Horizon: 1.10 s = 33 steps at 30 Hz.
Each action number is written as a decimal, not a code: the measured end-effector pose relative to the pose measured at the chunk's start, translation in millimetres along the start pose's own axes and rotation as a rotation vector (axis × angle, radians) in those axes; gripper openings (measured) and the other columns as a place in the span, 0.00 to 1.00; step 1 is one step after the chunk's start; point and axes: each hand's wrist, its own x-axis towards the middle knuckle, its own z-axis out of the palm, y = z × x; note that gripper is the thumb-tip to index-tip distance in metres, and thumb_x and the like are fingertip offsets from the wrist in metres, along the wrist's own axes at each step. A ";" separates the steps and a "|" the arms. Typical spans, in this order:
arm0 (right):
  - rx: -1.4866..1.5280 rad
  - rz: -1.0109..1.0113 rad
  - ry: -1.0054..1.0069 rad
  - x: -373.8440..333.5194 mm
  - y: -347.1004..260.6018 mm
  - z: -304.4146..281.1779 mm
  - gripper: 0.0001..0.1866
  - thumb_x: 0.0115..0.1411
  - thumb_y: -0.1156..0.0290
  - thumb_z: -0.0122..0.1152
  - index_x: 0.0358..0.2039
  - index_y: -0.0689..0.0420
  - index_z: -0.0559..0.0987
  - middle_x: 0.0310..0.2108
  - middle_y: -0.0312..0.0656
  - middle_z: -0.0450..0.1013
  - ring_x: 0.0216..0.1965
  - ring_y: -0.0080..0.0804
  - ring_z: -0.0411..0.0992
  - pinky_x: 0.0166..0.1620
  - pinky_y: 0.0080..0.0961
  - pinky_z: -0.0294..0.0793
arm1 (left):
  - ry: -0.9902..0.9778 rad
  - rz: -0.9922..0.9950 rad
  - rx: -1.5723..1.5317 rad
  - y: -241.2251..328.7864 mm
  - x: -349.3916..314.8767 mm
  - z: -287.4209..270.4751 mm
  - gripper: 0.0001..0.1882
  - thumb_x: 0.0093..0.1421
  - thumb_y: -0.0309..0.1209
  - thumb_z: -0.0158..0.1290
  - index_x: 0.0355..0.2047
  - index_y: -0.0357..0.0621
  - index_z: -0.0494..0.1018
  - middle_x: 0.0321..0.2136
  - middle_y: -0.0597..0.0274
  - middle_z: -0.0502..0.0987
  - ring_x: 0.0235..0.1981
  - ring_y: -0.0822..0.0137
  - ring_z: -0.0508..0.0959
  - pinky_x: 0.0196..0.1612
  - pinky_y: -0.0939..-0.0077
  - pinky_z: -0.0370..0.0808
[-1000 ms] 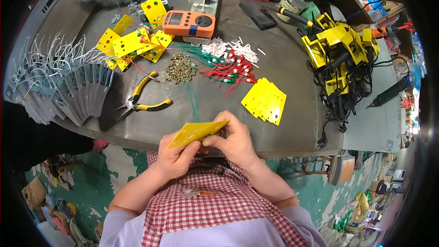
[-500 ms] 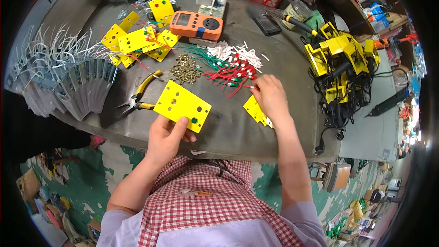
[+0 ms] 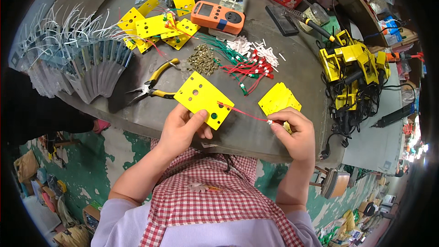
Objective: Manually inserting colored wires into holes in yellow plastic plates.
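My left hand (image 3: pixel 179 129) grips a yellow metal plate (image 3: pixel 203 95) by its near edge, thumb on top. Several holes pierce the plate, and a green indicator light (image 3: pixel 213 115) sits in one near its right corner. To the right, my right hand (image 3: pixel 296 133) pinches a red-wired indicator light (image 3: pixel 250 115) by its white end. Its red wires stretch left, their tips over the plate beside an upper hole; whether they enter it I cannot tell. Just beyond my right fingers lies a stack of yellow plates (image 3: pixel 278 98), partly covered by that hand.
Behind the held plate are brass nuts (image 3: pixel 203 59), red-wired lights (image 3: pixel 249 67), green-wired ones and white sleeves (image 3: pixel 266 55). Yellow-handled pliers (image 3: pixel 155 84) lie left. An orange meter (image 3: pixel 217 17) stands at the back. Yellow housings with black cords (image 3: pixel 350 64) are piled right.
My right hand has drawn back from the pile of lights toward me, carrying a red-wired light. Its wires now reach the plate in my left hand. The view has shifted a little.
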 end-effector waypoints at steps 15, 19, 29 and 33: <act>-0.117 -0.031 -0.006 -1.8 -4.7 14.7 0.08 0.47 0.78 0.63 0.31 0.61 0.78 0.24 0.38 0.72 0.24 0.23 0.69 0.28 0.18 0.67 | 0.140 0.227 0.378 -6.1 -8.5 5.9 0.11 0.60 0.29 0.48 0.38 0.32 0.69 0.26 0.57 0.77 0.21 0.70 0.77 0.26 0.77 0.74; 0.005 0.050 0.016 7.2 -15.6 43.3 0.12 0.44 0.76 0.67 0.29 0.61 0.74 0.23 0.37 0.70 0.21 0.21 0.65 0.25 0.18 0.66 | 0.011 0.275 0.585 1.8 -14.7 18.7 0.10 0.59 0.29 0.48 0.36 0.34 0.71 0.22 0.57 0.78 0.20 0.68 0.78 0.25 0.76 0.74; 0.491 0.099 -0.124 8.0 22.0 58.2 0.21 0.41 0.66 0.73 0.29 0.57 0.69 0.25 0.31 0.66 0.26 0.16 0.63 0.32 0.16 0.64 | -0.061 0.157 0.245 0.6 -22.3 16.5 0.09 0.60 0.29 0.47 0.35 0.36 0.72 0.21 0.60 0.77 0.20 0.70 0.78 0.24 0.78 0.73; 0.578 0.060 -0.077 8.8 14.4 63.9 0.19 0.41 0.66 0.73 0.27 0.57 0.70 0.23 0.31 0.66 0.24 0.16 0.63 0.29 0.16 0.65 | -0.112 0.212 0.380 1.9 -20.3 13.6 0.09 0.60 0.29 0.47 0.35 0.36 0.72 0.23 0.59 0.78 0.21 0.71 0.78 0.25 0.78 0.73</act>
